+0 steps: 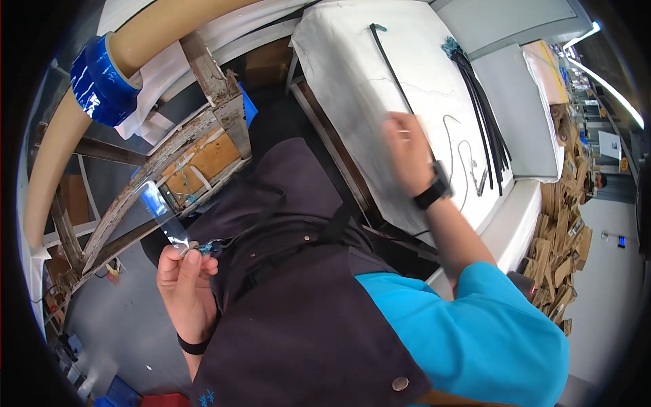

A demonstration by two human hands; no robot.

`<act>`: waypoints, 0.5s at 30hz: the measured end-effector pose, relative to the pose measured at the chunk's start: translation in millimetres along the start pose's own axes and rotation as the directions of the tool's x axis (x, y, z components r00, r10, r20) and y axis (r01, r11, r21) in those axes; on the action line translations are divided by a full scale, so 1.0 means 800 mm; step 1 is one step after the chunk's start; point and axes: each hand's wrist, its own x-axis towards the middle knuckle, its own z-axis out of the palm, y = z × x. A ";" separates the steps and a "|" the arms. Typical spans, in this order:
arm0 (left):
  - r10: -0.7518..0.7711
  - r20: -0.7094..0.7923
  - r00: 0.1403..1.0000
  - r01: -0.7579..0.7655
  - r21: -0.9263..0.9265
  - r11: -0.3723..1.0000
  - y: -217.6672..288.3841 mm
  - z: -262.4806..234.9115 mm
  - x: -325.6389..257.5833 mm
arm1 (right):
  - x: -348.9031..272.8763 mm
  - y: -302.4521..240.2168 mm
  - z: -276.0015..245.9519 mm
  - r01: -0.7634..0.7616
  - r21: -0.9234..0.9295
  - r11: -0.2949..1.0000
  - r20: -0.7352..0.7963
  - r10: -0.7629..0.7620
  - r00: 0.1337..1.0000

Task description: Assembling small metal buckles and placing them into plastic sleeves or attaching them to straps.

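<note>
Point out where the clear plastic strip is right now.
In the head view, the clear plastic strip is left of centre, pinched in the left hand and slanting up and left from it, to the left of the dark apron.

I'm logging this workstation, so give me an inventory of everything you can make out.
Plastic strip: 1, clear, in the left hand
Small piece: 1, teal, at the left fingertips
Table: 1, white-covered, upper right
Lone strip: 1, black with teal tip, on the table
Strip bundle: 1, black with teal end, farther right on the table
Tube: 1, tan, upper left
Wrap: 1, blue, around the tube
Packages: many, brown, far right
Apron: 1, dark, worn
Sleeve: 1, turquoise, right arm
Watch: 1, black, right wrist
Wristband: 1, black, left wrist
Left hand: 1, bare, lower left
Right hand: 1, bare, blurred, over the table
</note>
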 end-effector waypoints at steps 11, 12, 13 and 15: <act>-0.019 0.102 0.995 0.019 0.002 1.000 -0.008 0.005 0.006 | -0.056 0.296 -0.240 -0.831 -0.439 0.341 -0.577 0.602 0.552; -0.032 0.120 0.992 0.032 -0.002 0.999 -0.007 0.005 0.006 | -0.066 0.321 -0.253 -0.835 -0.431 0.343 -0.582 0.601 0.548; -0.024 0.132 0.991 0.025 -0.006 1.000 -0.007 0.007 0.007 | -0.082 0.363 -0.264 -0.844 -0.421 0.332 -0.493 0.698 0.520; -0.062 0.060 0.996 0.061 0.032 0.998 -0.009 0.010 0.007 | -0.079 0.390 -0.259 -0.810 -0.491 0.322 -0.335 0.788 0.517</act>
